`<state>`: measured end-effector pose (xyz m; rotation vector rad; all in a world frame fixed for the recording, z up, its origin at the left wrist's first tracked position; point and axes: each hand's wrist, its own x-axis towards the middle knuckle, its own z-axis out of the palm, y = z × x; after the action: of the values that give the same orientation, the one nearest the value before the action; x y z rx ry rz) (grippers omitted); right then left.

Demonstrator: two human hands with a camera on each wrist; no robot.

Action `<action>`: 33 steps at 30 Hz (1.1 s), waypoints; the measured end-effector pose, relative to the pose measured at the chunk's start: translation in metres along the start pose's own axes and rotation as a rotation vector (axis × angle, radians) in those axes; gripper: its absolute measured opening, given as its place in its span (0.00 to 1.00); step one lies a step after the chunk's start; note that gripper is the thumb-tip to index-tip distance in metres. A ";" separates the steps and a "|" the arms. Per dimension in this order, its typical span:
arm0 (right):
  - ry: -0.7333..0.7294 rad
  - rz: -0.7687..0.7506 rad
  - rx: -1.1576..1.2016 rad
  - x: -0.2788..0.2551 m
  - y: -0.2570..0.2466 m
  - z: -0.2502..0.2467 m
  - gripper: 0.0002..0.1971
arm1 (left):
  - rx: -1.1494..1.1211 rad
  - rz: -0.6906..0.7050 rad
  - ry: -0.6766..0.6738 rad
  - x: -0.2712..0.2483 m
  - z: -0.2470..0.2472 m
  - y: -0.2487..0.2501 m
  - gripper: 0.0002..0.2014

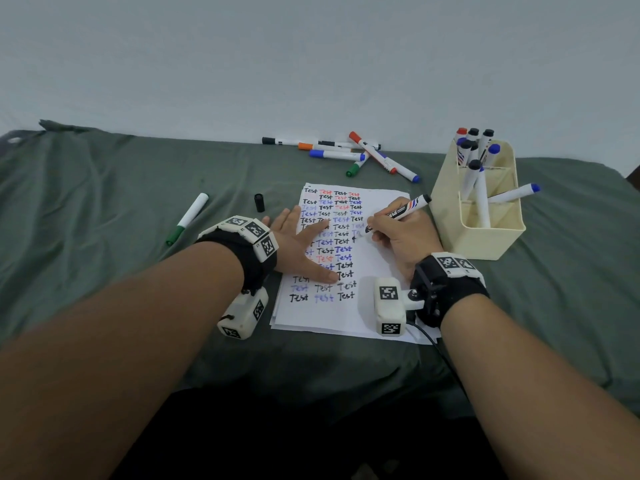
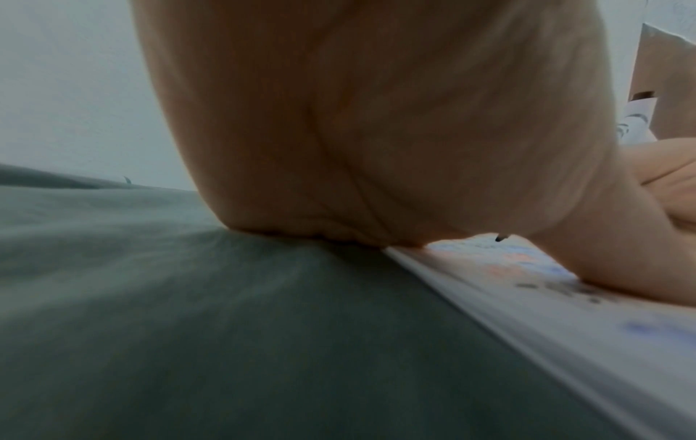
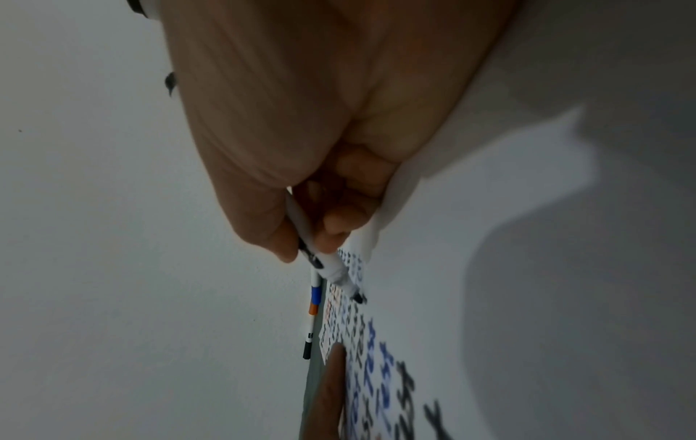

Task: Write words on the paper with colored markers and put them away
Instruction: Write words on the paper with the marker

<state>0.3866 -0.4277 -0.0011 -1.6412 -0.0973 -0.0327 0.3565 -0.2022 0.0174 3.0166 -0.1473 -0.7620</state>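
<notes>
A green cloth (image 1: 104,188) covers the table in front of a pale wall, and on it we see a sheet of paper (image 1: 374,306) filled with rows of the word "Test". Our left hand (image 1: 301,244) lies flat with fingers spread, pressing the paper down, while our right hand (image 1: 401,237) pinches an uncapped black marker (image 1: 398,213), its tip seemingly touching the paper, though the wrist view is blurred. A black cap (image 1: 259,202) and a green marker (image 1: 187,218) lie to the left, loose markers (image 1: 346,152) beyond the paper, and a cream holder (image 1: 485,237) with more markers stands to the right.

Organizer (image 1: 450,216) right of paper (image 1: 377,306) (markers (image 1: 346,152) behind).
</notes>
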 end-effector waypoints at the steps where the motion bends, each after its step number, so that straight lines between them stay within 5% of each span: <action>1: 0.000 -0.006 -0.002 0.000 0.000 0.000 0.12 | -0.001 -0.001 0.002 0.000 0.000 0.000 0.67; 33: 0.074 -0.022 -0.079 0.003 0.007 -0.001 0.07 | 0.013 -0.010 -0.016 -0.009 -0.004 0.005 0.61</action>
<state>0.3906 -0.4292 -0.0076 -1.7160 -0.0578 -0.1148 0.3503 -0.2065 0.0256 3.0268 -0.1385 -0.7886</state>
